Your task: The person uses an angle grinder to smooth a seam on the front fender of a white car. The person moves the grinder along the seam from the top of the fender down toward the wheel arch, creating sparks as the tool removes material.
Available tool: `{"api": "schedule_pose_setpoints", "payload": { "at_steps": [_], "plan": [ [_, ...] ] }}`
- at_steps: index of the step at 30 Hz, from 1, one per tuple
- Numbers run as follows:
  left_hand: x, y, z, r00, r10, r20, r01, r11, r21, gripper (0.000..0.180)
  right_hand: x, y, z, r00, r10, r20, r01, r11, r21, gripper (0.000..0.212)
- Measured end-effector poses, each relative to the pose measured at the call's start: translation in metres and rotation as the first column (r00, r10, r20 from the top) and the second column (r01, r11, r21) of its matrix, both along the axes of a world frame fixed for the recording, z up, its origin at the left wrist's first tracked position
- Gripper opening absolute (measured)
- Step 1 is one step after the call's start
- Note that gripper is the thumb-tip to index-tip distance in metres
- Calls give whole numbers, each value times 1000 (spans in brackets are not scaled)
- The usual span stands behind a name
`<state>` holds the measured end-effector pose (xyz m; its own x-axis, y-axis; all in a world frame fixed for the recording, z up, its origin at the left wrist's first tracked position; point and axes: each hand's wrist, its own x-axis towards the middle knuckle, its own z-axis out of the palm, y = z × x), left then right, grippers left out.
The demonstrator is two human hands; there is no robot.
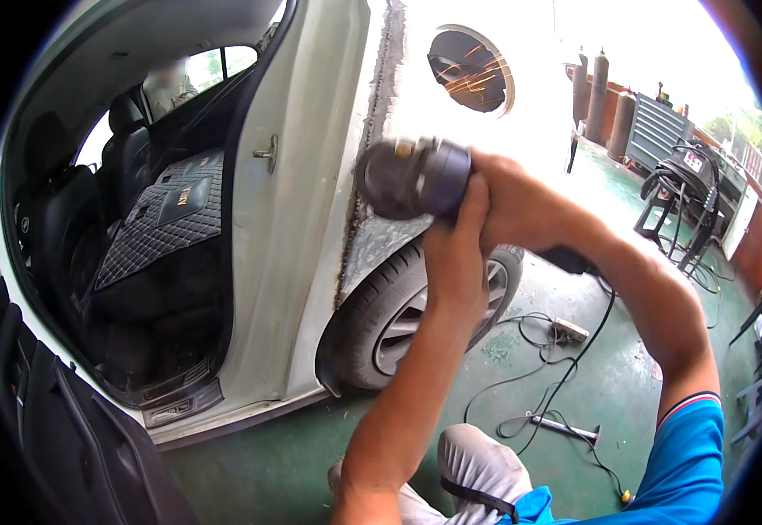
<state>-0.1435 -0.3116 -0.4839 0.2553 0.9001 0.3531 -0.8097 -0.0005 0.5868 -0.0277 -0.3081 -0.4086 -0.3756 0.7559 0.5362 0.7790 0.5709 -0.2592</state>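
While light trousers (pixel 486 464) and a blue sleeve (pixel 687 459) fill the lower edge, both bare forearms reach up and forward to a dark power tool (pixel 416 179), blurred, at the rear side of a white car (pixel 298 201). The left hand (pixel 456 223) and the right hand (pixel 510 188) are close together, clamped on the tool's body; how each finger lies is partly hidden. The tool's head overlaps a rough, ragged seam (pixel 383 79) that runs down the bodywork; whether it touches the metal cannot be told. Just below the hands sits the rear wheel (pixel 359 341), partly covered by the left forearm. Above the tool, orange sparks (pixel 475 83) streak across a round opening (pixel 451 52). A black cable (pixel 593 332) trails over the green floor (pixel 267 481) to the right of the wheel. Through the open doorway on the left, a quilted mat (pixel 158 236) lies near dark seats (pixel 127 144). Farther back stand a grey drawer cabinet (pixel 656 131) and tall gas cylinders (pixel 598 96).
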Motion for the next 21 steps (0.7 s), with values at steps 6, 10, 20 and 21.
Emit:
{"api": "schedule_pose_setpoints", "payload": {
  "at_steps": [6, 10, 20, 21],
  "plan": [
    [-6, -31, -29, 994, 50, 96, -49, 999, -16, 51, -27, -41, 0, 962, -130, 239, 146, 988, -52, 34],
    [-13, -18, -26, 996, 19, 85, -20, 1000, 4, 47, -32, -34, 6, 979, -116, 167, 124, 992, -38, 30],
    [-12, -19, -42, 992, 25, 123, -24, 1000, -13, 50, -37, -41, 2, 949, -99, 300, 125, 990, -70, 34],
    [-9, -25, -40, 988, 36, 147, -34, 999, -19, 50, -37, -42, 4, 939, -88, 331, 127, 987, -97, 34]
  ]
}}
